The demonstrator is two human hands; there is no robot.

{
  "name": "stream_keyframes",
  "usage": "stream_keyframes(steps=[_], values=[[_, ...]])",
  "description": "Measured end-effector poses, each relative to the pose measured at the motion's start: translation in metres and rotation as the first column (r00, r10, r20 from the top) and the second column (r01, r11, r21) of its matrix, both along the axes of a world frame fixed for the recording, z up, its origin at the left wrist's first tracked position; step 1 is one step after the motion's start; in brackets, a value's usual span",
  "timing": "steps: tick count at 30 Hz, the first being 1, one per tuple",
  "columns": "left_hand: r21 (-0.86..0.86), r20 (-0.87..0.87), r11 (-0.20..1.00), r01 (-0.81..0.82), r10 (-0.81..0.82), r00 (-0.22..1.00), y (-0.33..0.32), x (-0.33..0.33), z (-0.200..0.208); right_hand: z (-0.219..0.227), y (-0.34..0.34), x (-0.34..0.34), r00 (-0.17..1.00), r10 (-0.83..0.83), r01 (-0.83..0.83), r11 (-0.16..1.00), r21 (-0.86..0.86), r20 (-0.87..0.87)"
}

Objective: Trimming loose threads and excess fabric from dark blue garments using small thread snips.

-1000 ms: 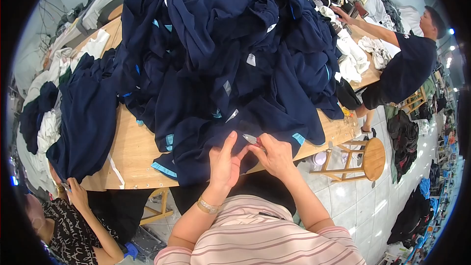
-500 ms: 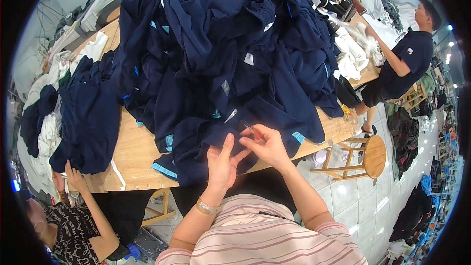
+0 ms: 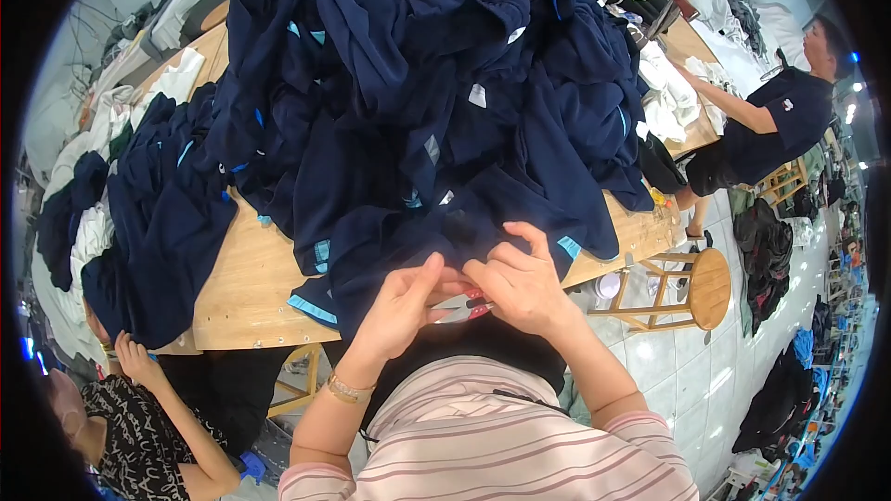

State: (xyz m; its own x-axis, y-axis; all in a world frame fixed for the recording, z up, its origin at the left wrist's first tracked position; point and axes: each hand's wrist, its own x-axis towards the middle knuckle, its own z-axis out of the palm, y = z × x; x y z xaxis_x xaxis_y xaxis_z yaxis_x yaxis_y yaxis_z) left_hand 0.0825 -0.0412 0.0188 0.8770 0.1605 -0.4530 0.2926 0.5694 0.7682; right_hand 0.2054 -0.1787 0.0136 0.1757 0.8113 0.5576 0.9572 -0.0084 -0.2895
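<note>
A pair of red-handled snips [image 3: 477,302] is between the two hands, just beyond the near edge of the table and close to the person's body, its pale blades pointing left. The right hand [image 3: 524,288] holds it with the fingers curled around the handles, the index finger lifted and bent away from the others. The left hand [image 3: 401,304] is just beside it, thumb raised and fingers reaching right toward the right hand's fingertips; whether they pinch cloth or thread I cannot tell. A gold-toned bracelet [image 3: 350,388] circles the left wrist.

Right beyond the hands, a navy garment [image 3: 390,227] spreads over the near edge, with a light blue strip [image 3: 312,308] at its left corner. It runs into a high, crumpled navy pile [image 3: 408,46] that covers the middle and far part of the wooden table [image 3: 243,288]. Small white and light blue tags show among the folds.

At the near left, a co-worker in a black patterned top [image 3: 139,436] has a hand at the lower edge of another navy garment [image 3: 162,232]. On the far right, a co-worker in a dark shirt [image 3: 789,116] reaches toward white cloth [image 3: 666,97]. A round wooden stool [image 3: 709,289] stands right of the table on the tiled floor [image 3: 682,380].
</note>
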Motion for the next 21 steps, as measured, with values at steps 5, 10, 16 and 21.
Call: stream_keyframes(steps=[5,10,16,21], values=[[-0.161,0.09,0.984,-0.079,0.094,0.991,-0.006,0.02,-0.008,0.013,-0.001,0.006,0.959,-0.014,-0.003,0.998,0.061,0.284],[0.061,0.034,0.993,-0.104,0.102,0.994,-0.012,0.038,-0.024,0.013,-0.005,0.016,0.953,0.012,-0.052,0.991,0.124,0.304],[0.379,0.184,0.903,-0.203,0.141,0.973,0.004,0.022,-0.04,-0.038,0.013,0.018,0.984,0.17,-0.156,0.967,0.203,-0.05],[0.344,0.116,0.924,-0.169,0.137,0.984,0.007,0.018,-0.051,-0.056,0.004,0.013,0.853,0.113,-0.006,0.978,0.207,-0.51]])
